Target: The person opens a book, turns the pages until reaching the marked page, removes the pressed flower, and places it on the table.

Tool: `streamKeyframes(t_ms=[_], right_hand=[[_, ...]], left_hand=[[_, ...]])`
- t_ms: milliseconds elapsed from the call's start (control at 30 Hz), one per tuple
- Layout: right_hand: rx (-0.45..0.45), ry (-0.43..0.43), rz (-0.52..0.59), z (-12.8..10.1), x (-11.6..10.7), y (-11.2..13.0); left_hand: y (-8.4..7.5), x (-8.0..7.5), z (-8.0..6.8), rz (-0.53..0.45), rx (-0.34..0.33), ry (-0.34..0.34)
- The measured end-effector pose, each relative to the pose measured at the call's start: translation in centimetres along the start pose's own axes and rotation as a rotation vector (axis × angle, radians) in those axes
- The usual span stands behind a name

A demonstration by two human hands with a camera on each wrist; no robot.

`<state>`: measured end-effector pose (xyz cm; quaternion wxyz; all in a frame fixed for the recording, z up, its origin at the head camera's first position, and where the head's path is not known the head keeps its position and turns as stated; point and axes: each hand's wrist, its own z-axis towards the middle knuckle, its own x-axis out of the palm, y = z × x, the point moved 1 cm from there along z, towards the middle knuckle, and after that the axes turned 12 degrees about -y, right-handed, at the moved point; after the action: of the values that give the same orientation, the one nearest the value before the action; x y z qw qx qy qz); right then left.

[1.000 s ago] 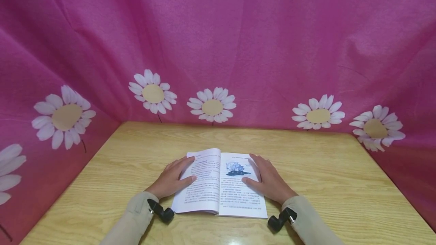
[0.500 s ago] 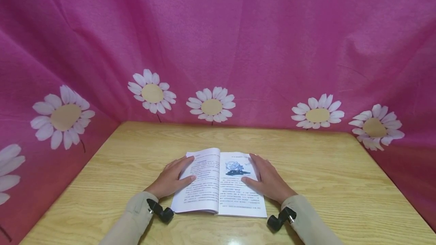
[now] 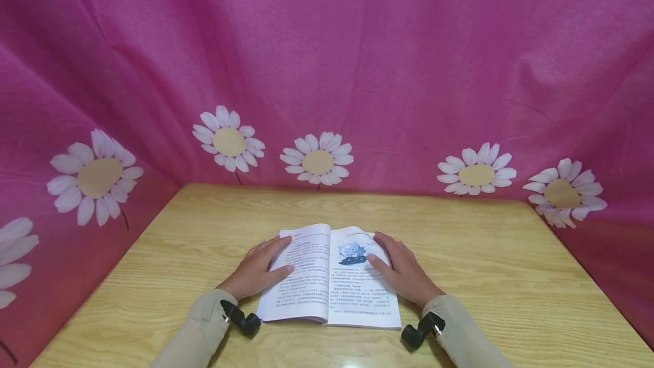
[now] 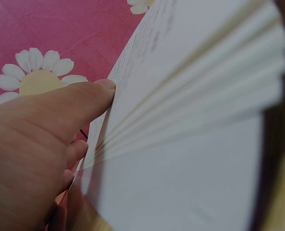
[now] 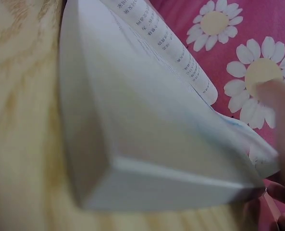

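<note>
An open book [image 3: 357,294] lies on the wooden table in the head view, with printed text on both pages and a blue picture [image 3: 352,251] on the right one. My left hand [image 3: 255,268] grips the book's left edge. In the left wrist view its thumb [image 4: 92,96] presses on the page edge and its fingers curl behind the leaves, several of which fan apart. The right hand [image 3: 406,271] holds the right edge, fingers at the book's far side. Its thumb [image 5: 279,106] is blurred in the right wrist view, and the top right page bows upward near it.
The wooden table [image 3: 204,214] extends around the book. Pink cloth [image 3: 398,72] printed with white daisies hangs behind it and at both sides. A black camera mount sits on each sleeved wrist, the left mount [image 3: 240,317] and the right mount [image 3: 423,329].
My right thumb has slid upward on the right page, whose upper part now bulges up and shifts the picture slightly left. The left hand keeps its hold.
</note>
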<state>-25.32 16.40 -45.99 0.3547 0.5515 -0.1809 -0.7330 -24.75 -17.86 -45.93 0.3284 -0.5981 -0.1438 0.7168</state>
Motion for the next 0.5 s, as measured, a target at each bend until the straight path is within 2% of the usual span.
streamKeyframes(t_ms=[233,500], right_hand=[[0.074,0.046,0.134,-0.05,-0.38,0.14],[0.049,0.088,0.370,-0.27,-0.88,-0.20]], left_hand=[[-0.13,-0.12,-0.07,0.001,0.003,0.001],[-0.10,-0.06,-0.04,-0.002,-0.008,-0.003]])
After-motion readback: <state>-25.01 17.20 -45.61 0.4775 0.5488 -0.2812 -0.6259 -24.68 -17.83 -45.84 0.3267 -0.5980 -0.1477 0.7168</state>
